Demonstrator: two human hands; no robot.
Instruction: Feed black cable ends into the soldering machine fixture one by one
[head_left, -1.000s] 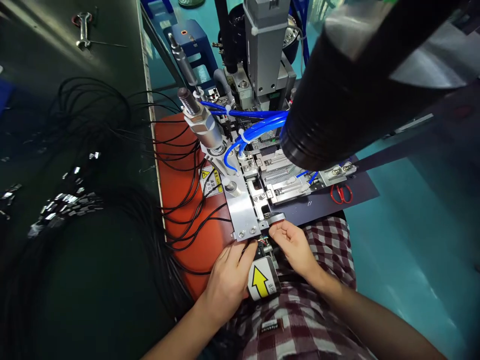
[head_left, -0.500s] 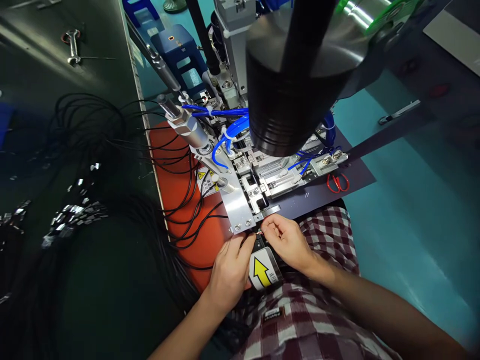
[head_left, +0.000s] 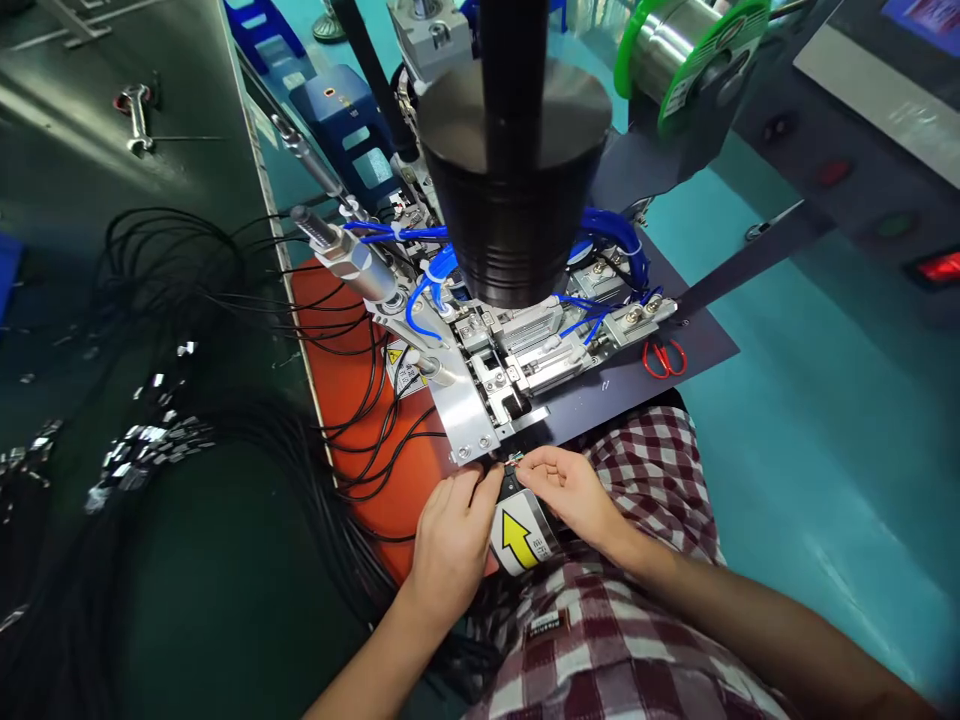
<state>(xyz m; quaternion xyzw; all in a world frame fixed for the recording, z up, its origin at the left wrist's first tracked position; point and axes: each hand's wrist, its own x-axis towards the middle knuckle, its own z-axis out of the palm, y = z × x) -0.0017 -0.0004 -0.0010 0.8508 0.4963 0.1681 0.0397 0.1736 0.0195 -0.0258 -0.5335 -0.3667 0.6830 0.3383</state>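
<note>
On the left, a wrench (head_left: 137,120) is lying on the dark table (head_left: 202,600), and black cables (head_left: 277,440) are trailing across it towards the red surface (head_left: 401,475). Next, the left hand (head_left: 452,530) is resting just below the metal plate (head_left: 457,420); its fingers are pointing in towards a black block (head_left: 508,484), but their tips are partly hidden, so I cannot tell whether they are gripping it. Small coloured wires (head_left: 514,460) are showing above the block, between the two hands and in front of the machine (head_left: 536,365). They are probably behaving as light, thin, bendy strands, easily bent or broken, and are likely calling for a gentle pinch close to the block, where they are swaying least. An arrow label (head_left: 517,535) is sitting just below. To the right, the right hand (head_left: 568,492) is curling its thumb and fingers right beside the wires; whether they are closing on them is too small to tell. Further right, red scissors (head_left: 664,358) are lying on a grey board (head_left: 709,345).
</note>
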